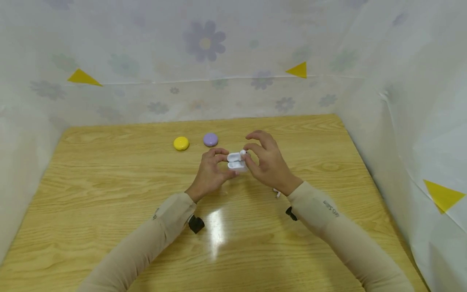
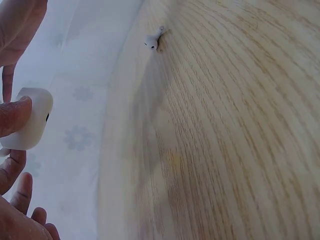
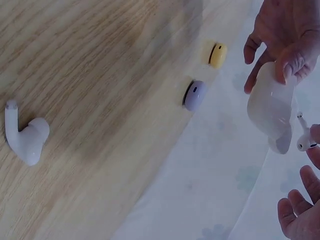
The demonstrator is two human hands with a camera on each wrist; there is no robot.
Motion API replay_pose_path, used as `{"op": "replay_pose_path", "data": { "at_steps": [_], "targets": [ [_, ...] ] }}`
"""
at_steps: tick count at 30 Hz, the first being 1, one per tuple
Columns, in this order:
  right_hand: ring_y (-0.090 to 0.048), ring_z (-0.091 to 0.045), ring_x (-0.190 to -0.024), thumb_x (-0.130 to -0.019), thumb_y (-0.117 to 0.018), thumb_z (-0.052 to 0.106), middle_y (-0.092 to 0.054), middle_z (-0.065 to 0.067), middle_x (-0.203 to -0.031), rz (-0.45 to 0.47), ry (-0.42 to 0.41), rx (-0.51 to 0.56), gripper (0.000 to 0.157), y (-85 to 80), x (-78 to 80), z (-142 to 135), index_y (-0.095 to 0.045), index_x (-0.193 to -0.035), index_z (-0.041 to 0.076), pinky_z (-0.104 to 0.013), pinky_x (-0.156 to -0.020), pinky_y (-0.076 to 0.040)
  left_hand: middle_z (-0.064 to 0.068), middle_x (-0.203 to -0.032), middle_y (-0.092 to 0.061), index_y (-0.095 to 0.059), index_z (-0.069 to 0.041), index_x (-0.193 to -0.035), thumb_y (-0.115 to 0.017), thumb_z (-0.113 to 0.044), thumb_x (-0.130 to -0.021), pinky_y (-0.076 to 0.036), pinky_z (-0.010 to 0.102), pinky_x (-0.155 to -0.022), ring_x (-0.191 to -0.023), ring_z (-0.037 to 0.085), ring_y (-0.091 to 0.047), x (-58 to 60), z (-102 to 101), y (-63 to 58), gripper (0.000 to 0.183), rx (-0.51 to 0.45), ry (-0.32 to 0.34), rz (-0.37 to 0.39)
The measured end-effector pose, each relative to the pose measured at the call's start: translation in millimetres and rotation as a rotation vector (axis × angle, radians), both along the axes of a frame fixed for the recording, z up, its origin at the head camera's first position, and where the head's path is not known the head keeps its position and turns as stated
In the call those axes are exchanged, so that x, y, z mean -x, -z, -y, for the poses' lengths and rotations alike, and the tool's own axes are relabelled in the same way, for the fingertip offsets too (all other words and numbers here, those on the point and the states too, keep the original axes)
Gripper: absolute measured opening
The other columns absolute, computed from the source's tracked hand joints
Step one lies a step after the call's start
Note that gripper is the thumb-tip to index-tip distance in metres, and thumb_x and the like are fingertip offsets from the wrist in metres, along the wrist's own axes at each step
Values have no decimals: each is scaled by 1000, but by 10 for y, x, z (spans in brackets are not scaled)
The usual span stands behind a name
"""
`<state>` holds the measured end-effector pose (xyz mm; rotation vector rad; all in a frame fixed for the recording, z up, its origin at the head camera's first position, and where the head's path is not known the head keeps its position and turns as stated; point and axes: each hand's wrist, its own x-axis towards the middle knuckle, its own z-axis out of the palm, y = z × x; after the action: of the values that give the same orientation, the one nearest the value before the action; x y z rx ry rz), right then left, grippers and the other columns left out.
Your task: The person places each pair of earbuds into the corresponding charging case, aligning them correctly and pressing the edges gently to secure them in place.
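My left hand (image 1: 213, 170) grips a white earbud charging case (image 3: 271, 102), its lid tipped open, above the table. Between the thumb and index finger of my right hand (image 1: 270, 165), a white earbud (image 3: 305, 140) is pinched at the right end of the open case. The other fingers of that hand are raised. A second white earbud (image 3: 29, 142) lies on the tabletop; in the head view it shows partly, beside my right wrist. The left wrist view shows the case (image 2: 39, 120) from its outer side, my left thumb pressed on it.
Toward the far edge of the wooden table (image 1: 109, 170) lie a round yellow case (image 1: 181, 143) and a round purple case (image 1: 210, 140), side by side. White flower-patterned sheeting (image 1: 146, 48) walls the back and both sides, with yellow triangles on it.
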<state>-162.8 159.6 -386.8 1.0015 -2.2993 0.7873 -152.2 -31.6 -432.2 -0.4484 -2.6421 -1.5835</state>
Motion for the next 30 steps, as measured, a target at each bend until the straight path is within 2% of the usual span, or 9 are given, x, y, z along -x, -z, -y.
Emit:
{"op": "replay_pose_path", "data": {
  "at_steps": [6,20,30],
  "targets": [
    [-51,-38,-118,-83,-71,7,-58,-20,-115,13,-52,-32,10,52,-36,85,-66,-89,0,-54,-102,-41,13,-119,-56,-72,1,-95,-83,-17,-72,-28,52,-107,-120,35,-44,-1,-14,0,31,-21,4,-10],
    [-53,-39,-119,-79,-77,11,-60,-18,-116,29,-51,-87,16,87,-75,128,-70,-90,1,-56,-99,-44,15,-117,-57,-72,0,-95,-83,-18,-72,-31,54,-104,-116,35,-47,1,-11,-25,31,3,24,-90],
    [-54,-38,-118,-80,-76,12,-61,-16,-116,50,-64,-102,13,113,-71,128,-70,-89,4,-56,-98,-44,16,-119,-56,-73,-3,-99,-83,-20,-73,-29,54,-106,-118,36,-46,-1,-2,-30,32,5,25,-54]
  ]
}}
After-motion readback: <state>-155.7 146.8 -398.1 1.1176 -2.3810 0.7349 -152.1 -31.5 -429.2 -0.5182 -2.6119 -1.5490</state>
